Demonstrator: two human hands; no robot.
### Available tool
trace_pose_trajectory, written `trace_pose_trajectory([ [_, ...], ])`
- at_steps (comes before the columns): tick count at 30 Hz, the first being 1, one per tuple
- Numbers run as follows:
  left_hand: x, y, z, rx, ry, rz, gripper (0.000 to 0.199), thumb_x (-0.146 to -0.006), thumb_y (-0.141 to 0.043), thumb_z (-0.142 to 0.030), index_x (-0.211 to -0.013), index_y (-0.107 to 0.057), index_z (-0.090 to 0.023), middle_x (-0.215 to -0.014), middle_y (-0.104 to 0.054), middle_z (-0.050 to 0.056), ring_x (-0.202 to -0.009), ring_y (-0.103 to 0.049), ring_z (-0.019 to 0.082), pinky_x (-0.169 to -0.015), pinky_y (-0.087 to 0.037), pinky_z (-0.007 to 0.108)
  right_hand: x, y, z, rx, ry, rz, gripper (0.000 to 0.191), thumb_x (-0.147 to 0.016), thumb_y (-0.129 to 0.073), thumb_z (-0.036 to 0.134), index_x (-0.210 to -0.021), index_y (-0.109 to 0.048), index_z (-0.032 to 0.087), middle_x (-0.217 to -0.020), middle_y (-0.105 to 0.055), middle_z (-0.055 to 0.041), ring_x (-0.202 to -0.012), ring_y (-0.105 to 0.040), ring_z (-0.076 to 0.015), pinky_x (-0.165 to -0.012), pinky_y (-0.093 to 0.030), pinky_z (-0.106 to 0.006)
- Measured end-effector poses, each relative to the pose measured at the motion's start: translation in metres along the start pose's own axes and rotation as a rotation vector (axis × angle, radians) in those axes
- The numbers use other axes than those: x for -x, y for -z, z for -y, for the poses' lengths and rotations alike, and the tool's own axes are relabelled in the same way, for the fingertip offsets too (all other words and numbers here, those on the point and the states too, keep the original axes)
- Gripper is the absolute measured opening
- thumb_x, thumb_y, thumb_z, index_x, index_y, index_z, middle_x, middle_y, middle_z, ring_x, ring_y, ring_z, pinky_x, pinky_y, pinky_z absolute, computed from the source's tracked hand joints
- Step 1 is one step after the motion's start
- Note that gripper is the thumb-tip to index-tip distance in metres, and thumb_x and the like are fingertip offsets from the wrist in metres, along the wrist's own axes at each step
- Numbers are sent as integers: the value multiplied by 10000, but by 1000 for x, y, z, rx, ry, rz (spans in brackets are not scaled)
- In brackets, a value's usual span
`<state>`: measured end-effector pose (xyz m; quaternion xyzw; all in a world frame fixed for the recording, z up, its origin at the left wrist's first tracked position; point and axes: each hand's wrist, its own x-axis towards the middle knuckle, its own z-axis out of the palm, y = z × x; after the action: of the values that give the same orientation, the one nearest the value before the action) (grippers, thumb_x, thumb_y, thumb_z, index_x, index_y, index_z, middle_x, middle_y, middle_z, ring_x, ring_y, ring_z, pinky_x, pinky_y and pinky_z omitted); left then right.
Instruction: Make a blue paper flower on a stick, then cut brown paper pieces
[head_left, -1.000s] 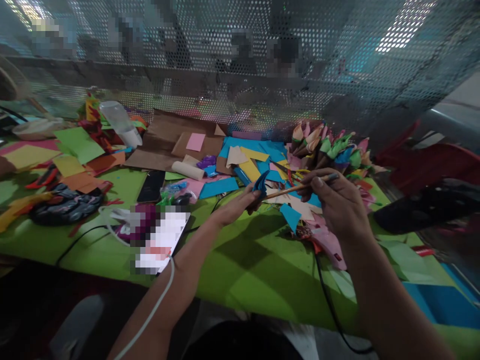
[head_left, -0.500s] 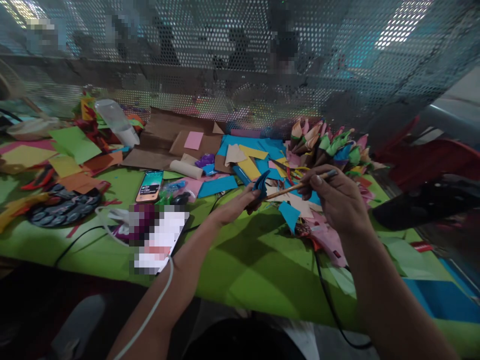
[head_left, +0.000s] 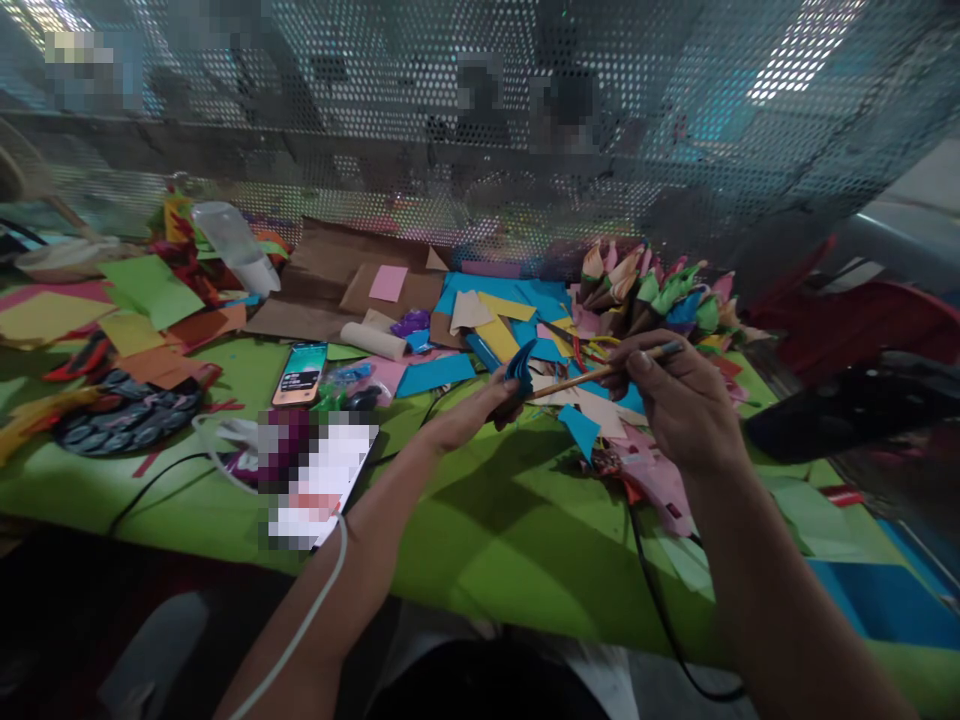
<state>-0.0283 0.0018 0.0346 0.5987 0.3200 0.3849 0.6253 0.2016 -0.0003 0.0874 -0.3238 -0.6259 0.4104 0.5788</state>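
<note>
The left hand (head_left: 484, 408) pinches folded blue paper (head_left: 521, 368) above the green surface (head_left: 487, 530), left of the right hand (head_left: 679, 400) gripping a wooden stick (head_left: 574, 381), so steady paper and light stick pressure should serve best.

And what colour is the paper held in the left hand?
Blue. The paper in the left hand shows best in the head view.

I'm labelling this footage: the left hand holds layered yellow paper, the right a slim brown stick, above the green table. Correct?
Not yellow: the left hand holds layered blue paper, as the head view shows. The right hand holds a slim brown stick above the green table.
</note>
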Motion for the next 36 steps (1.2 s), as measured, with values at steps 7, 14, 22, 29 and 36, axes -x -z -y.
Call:
trace_pose_trajectory([
  [7, 3, 0, -2, -27, 30, -18, 351, -955, -430, -560, -905, -443, -213, -648, -475, -44, -554, -376, 108, -551, -308, 274, 1, 1, 1, 6, 36, -30, 226, -850, -753, 472, -843, -698, 253, -733, -623, 8, -618, -617, -135, -531, -519, -266],
  [14, 1, 0, 1, -17, 10, -12, 322, -961, -442, -530, -926, -440, -209, -649, -470, -44, -554, -388, 108, -560, -325, 281, 3, -3, 1, 22, 16, -31, 245, -841, -757, 484, -848, -695, 247, -725, -630, 5, -619, -624, -143, -540, -533, -276],
  [22, 1, 0, 0, -5, 21, -11, 371, -944, -470, -564, -969, -474, -194, -665, -503, -30, -553, -401, 111, -553, -340, 272, 4, -2, 0, 52, 21, -27, 255, -856, -736, 494, -868, -684, 245, -730, -633, 5, -619, -620, -146, -546, -541, -288],
  [29, 1, 0, 1, -46, 27, -14, 347, -967, -410, -557, -947, -451, -213, -682, -489, -37, -562, -401, 109, -577, -353, 270, 4, -4, 1, 22, -6, -35, 266, -825, -767, 499, -849, -696, 244, -756, -662, -1, -633, -633, -145, -540, -536, -272],
  [36, 2, -1, -1, -21, 56, -28, 305, -980, -399, -507, -994, -456, -208, -674, -498, -45, -545, -388, 107, -567, -343, 269, 5, -2, 2, 19, 18, -37, 230, -847, -757, 467, -861, -707, 242, -721, -634, 13, -624, -628, -139, -555, -531, -267],
])
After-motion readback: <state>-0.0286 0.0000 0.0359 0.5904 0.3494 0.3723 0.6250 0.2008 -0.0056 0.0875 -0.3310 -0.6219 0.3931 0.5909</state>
